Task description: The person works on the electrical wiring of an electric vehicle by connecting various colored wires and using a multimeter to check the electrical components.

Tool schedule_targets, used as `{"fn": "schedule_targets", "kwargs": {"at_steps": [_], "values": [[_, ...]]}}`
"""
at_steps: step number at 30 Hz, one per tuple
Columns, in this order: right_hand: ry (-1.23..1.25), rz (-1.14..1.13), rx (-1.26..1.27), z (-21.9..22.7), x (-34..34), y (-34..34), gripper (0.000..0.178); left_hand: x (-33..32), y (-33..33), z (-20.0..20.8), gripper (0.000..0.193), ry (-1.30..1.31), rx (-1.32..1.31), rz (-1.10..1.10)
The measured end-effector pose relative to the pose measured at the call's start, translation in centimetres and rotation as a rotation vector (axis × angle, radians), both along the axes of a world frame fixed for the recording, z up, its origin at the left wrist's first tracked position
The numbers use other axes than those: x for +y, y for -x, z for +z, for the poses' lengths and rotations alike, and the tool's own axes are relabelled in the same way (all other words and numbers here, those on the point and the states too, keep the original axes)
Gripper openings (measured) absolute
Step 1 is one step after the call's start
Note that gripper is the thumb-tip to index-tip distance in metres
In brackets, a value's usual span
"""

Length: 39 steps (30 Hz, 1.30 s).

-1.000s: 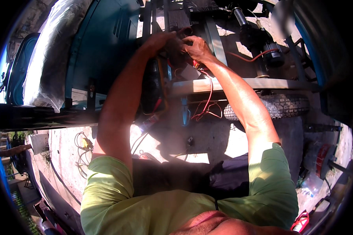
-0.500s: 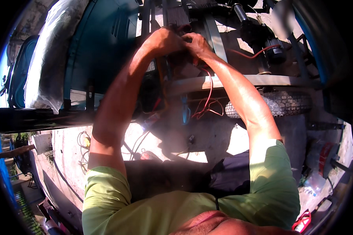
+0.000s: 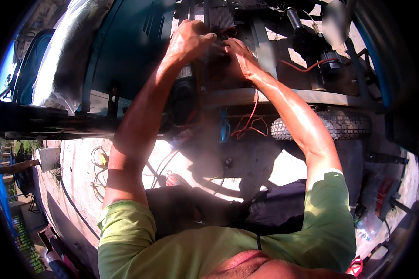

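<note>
The fingers of the left hand [image 3: 191,39] are curled, with the thumb directed toward the right hand [image 3: 239,58]; whether they are clamped on a part cannot be determined. The fingers of the right hand are bent and grouped close together, pointing up and to the left; their grip is likewise obscured by shadow. The two hands are near each other, and the work point is in the dark gap between them, where the components cannot be told apart. A dark red loop [image 3: 228,31] is located just beyond the right fingertips; contact with it cannot be confirmed. A ribbed grey panel [image 3: 220,19] is positioned farther out, above the loop. A light grey rail [image 3: 265,51] runs lengthwise to the right of the right hand. Below the hands, a pale crossbeam [image 3: 330,96] extends to the right, passing behind the right forearm. Thin red wire [image 3: 254,107] hangs in front of this beam and ends in loose loops beside a narrow blue part [image 3: 225,128]. A treaded tire [image 3: 342,124] is situated below the beam, right of the forearm. A cylindrical motor [image 3: 330,69] is mounted above the beam. To the left of the left forearm stands a blue-green panel [image 3: 125,51], with crumpled clear plastic sheeting [image 3: 56,69] alongside.
</note>
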State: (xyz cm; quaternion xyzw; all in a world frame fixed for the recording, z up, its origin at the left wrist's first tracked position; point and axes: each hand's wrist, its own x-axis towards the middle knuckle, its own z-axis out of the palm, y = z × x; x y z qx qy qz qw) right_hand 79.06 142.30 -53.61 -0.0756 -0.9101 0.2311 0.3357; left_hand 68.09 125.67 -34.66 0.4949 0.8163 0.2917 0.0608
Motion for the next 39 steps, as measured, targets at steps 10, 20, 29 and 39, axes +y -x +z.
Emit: {"fn": "schedule_targets", "kwargs": {"at_steps": [10,20,29,39], "values": [[1.480,0.577,-0.064,10.5,-1.0,-3.0,0.040,-1.3,-0.7,-1.5,0.034,-0.167,0.001,-0.103],[1.709,0.615,-0.092,8.8,0.1,-3.7,0.033,-0.3,-2.2,-4.3,0.043,-0.211,0.037,-0.182],[1.712,0.569,-0.059,9.2,-0.7,-3.3,0.043,-0.6,-2.3,-5.0,0.034,-0.306,0.091,-0.239],[1.647,0.646,-0.098,8.2,0.4,-3.2,0.044,-0.5,-1.9,-4.9,0.034,-0.221,0.065,-0.226]]}}
